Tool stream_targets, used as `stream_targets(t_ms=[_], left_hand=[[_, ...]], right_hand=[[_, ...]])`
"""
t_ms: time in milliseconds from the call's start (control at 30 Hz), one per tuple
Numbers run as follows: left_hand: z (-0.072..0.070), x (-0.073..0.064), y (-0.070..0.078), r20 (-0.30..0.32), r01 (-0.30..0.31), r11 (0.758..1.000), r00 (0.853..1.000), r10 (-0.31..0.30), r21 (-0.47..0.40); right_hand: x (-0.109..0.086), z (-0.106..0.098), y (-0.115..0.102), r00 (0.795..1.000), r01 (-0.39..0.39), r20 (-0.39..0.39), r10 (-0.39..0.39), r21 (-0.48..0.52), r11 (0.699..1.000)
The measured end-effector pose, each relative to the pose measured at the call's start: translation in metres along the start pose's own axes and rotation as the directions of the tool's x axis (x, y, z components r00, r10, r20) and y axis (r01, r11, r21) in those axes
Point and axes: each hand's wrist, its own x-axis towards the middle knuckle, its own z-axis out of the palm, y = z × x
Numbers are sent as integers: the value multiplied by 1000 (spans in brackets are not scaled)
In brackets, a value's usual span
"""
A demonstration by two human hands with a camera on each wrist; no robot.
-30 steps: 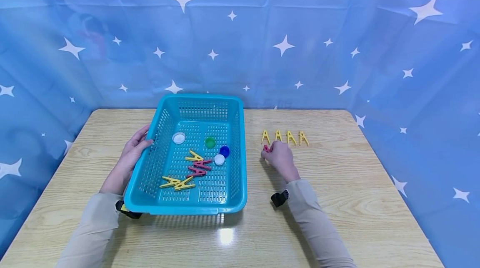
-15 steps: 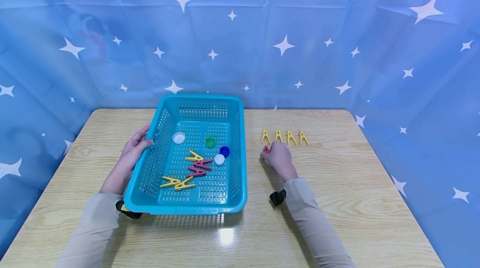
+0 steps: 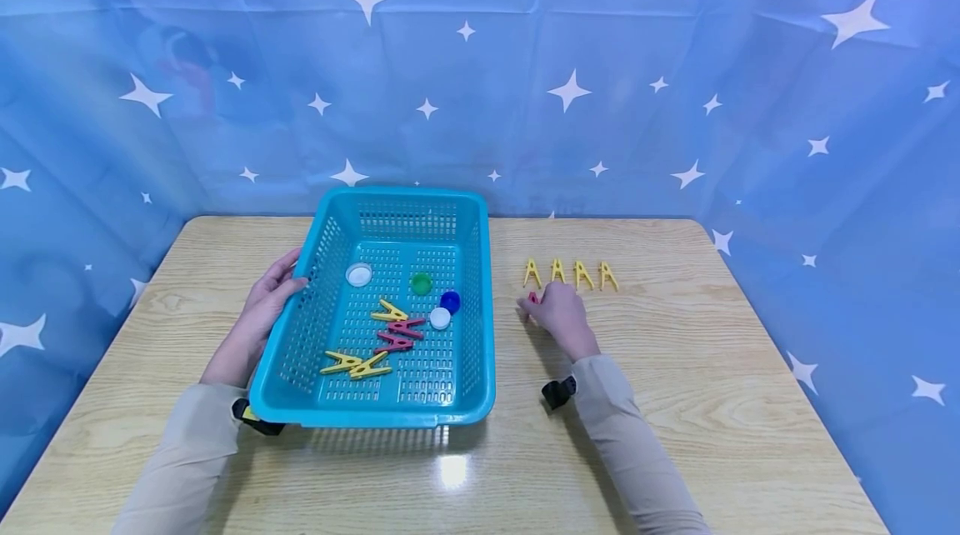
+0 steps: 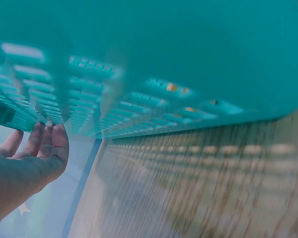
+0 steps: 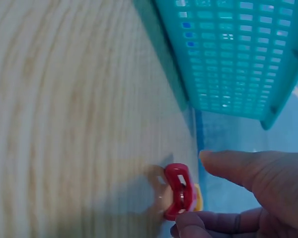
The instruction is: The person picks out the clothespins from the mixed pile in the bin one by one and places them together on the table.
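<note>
In the head view my left hand grips the left side of a blue plastic basket, thumb over the rim; the left wrist view shows its fingertips against the slotted outer wall. On the table right of the basket lies a red clothespin, partly hidden by my right hand. In the right wrist view the thumb stands apart from the red clothespin, while the other fingers are close at its lower end. Several yellow clothespins lie in a row just behind it.
Inside the basket are yellow clothespins, red clothespins, a green cap, a blue cap and white caps. A blue starred curtain hangs behind the wooden table.
My right thumb has spread slightly left, away from the red clothespin, which now lies in front of the yellow row. The left hand and basket have stayed put.
</note>
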Motion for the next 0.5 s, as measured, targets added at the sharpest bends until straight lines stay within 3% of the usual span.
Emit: stream_targets(t_ms=[233,500], left_hand=[[0,0,0,1,0,1000,1000,0,0],[0,0,0,-4,-1,1000,1000,1,5]], right_hand=[[-6,-14,-6,995,72,-69,-70,29,997],[-12,-32,-23,990,92,-112,-85,59,994]])
